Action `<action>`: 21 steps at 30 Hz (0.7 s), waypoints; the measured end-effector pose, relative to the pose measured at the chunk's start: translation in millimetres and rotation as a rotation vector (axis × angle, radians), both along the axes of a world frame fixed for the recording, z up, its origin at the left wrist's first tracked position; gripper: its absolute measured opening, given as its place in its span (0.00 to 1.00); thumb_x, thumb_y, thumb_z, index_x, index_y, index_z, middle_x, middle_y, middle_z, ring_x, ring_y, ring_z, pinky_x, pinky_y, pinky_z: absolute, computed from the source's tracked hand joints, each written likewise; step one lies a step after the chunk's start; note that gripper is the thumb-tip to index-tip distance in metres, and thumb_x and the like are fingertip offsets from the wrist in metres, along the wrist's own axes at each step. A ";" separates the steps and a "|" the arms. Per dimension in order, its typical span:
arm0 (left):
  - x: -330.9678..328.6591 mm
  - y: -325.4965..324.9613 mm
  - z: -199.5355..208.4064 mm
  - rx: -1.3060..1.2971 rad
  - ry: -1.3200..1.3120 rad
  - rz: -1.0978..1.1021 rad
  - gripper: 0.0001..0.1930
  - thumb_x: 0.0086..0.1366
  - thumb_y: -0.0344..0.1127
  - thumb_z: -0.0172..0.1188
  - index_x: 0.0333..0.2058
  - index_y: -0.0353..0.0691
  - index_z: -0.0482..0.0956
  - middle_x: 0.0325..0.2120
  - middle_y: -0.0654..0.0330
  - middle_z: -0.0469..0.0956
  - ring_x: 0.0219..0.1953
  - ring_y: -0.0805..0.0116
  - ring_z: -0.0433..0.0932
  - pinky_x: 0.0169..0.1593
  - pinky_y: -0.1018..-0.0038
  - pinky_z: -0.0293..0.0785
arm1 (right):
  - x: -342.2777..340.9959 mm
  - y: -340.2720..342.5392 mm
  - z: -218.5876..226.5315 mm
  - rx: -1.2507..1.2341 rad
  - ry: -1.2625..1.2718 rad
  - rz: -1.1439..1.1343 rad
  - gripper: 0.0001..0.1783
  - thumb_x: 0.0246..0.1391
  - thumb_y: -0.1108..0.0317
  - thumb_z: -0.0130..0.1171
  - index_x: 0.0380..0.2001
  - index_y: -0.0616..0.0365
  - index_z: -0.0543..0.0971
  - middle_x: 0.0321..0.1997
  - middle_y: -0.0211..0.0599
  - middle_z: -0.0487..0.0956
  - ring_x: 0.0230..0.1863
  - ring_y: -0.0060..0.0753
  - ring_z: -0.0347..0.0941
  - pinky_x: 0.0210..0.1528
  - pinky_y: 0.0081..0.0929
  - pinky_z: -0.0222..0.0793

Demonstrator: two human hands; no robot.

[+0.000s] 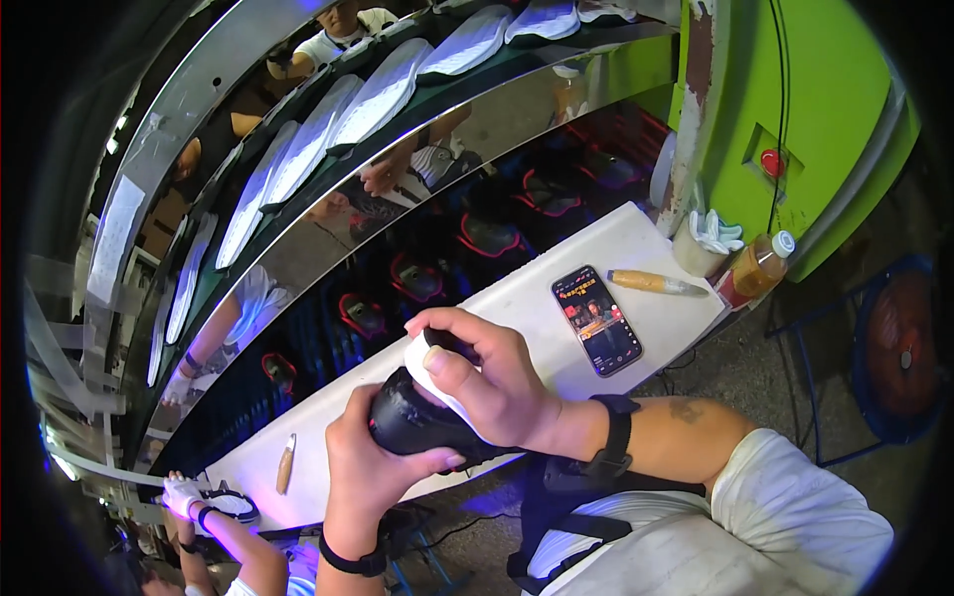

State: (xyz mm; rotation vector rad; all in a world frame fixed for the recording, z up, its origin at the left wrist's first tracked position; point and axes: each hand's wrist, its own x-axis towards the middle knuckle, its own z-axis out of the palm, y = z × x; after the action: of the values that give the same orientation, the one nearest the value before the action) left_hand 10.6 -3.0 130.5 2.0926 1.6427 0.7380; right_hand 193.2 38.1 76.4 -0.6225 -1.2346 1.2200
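My left hand [360, 462] wraps round a black shoe upper [412, 422] from below and the left, its thumb along the near side. Against the top of the shoe, my right hand [502, 372] grips a white shoe sole [421, 366] between thumb and fingers. The sole touches the upper; its far part is hidden under my right hand. Both hands are above the front edge of a white work ledge [517, 308]. Beyond it, several dark shoe uppers with red edges [489, 233] stand in a row on the lower level.
Several white soles [383, 94] lie on the upper level. A phone [598, 323] and two wooden-handled tools [651, 282] rest on the ledge. A bottle [753, 270] and a glove-filled container [701, 246] stand right, below a red button [772, 162]. At lower left, a co-worker's gloved hand [181, 494] touches a shoe.
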 end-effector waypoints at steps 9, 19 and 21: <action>48.2 18.7 22.0 0.126 0.185 -0.073 0.39 0.31 0.47 0.85 0.40 0.32 0.77 0.26 0.47 0.83 0.30 0.49 0.85 0.35 0.64 0.81 | 32.7 12.6 6.1 0.173 -0.256 -0.007 0.31 0.65 0.46 0.43 0.55 0.64 0.73 0.34 0.37 0.79 0.35 0.24 0.74 0.39 0.25 0.69; 51.4 23.3 13.4 0.232 0.128 -0.113 0.37 0.30 0.51 0.84 0.35 0.32 0.77 0.23 0.50 0.81 0.27 0.51 0.84 0.34 0.64 0.80 | 51.4 12.0 10.0 0.071 -0.248 0.240 0.47 0.64 0.32 0.40 0.71 0.60 0.58 0.62 0.46 0.67 0.61 0.34 0.66 0.65 0.31 0.59; 48.7 34.1 10.7 0.199 0.102 -0.106 0.37 0.30 0.51 0.84 0.35 0.32 0.78 0.24 0.49 0.81 0.28 0.50 0.84 0.35 0.64 0.80 | 48.9 19.6 9.5 0.019 -0.141 0.271 0.45 0.64 0.34 0.47 0.71 0.58 0.58 0.62 0.45 0.67 0.60 0.32 0.66 0.64 0.29 0.60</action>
State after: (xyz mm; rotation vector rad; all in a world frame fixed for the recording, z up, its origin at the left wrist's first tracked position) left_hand 59.3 31.1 141.2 2.3721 1.5506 0.8012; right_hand 242.2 57.7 85.9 -0.5466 -1.4833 1.4046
